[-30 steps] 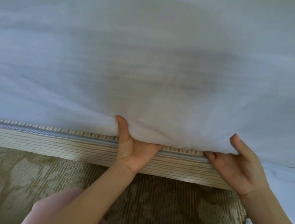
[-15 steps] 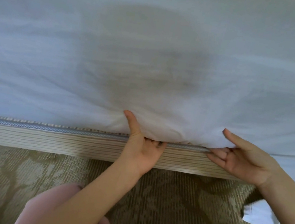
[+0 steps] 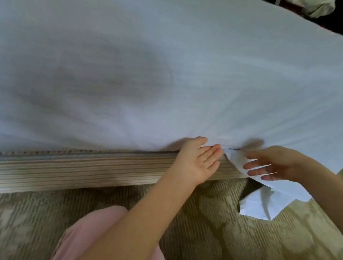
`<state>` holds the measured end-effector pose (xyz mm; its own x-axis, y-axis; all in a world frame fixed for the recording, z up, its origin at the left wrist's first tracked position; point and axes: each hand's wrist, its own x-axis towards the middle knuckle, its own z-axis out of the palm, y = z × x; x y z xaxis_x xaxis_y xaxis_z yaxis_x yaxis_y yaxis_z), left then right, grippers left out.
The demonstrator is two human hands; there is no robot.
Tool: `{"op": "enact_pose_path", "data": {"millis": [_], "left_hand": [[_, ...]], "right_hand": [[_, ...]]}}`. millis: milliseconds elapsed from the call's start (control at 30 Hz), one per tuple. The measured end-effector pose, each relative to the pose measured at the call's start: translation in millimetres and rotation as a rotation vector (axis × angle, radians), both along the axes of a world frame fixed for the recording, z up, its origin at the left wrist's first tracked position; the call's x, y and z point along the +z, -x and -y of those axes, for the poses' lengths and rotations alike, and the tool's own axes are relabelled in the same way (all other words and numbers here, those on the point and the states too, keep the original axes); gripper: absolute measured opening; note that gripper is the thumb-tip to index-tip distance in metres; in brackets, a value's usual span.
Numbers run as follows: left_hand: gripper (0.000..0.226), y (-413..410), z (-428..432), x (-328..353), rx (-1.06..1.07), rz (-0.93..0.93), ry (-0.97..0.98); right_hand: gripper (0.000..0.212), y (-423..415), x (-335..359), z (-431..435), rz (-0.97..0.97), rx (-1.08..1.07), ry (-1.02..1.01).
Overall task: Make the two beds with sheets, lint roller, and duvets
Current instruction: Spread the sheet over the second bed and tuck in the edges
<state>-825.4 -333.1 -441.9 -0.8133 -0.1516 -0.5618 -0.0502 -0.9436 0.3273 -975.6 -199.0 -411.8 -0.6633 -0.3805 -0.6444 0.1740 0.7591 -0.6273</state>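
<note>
Evidently the sheet (image 3: 197, 67) lies spread over this bed (image 3: 72, 171) and appears tucked to the left, the left hand (image 3: 199, 159) pressing its edge in with straight fingers together, the right hand (image 3: 276, 164) laying spread fingers on the untucked hanging corner; duvet and rolling judged outstanding.

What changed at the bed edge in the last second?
Both hands moved right along the striped mattress side. The right hand drew its fingers out from the tuck and now spreads them straight over the loose sheet flap hanging to the carpet. The left hand followed, fingers still at the tuck line. The sheet on top stays smooth.
</note>
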Motion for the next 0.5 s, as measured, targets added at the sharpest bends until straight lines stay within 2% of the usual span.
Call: {"op": "enact_pose_path", "data": {"millis": [67,167,300,433,500], "left_hand": [[0.022,14,-8,-9,-0.03,-0.014,0.014],[0.02,30,-21,-14,-0.066,-0.023,-0.035],[0.018,47,-36,-11,-0.074,-0.036,0.005],[0.029,59,-59,-9,-0.133,-0.112,0.011],[0.034,66,-65,-14,-0.145,-0.151,0.037]], "right_hand": [[0.021,10,9,-13,0.001,-0.071,-0.109],[0.02,28,28,-34,-0.048,-0.228,-0.13],[0.018,40,38,-44,-0.181,-0.214,-0.119],[0.035,55,25,-55,-0.096,-0.226,-0.148],[0.044,72,16,-65,-0.016,-0.254,-0.082]]}}
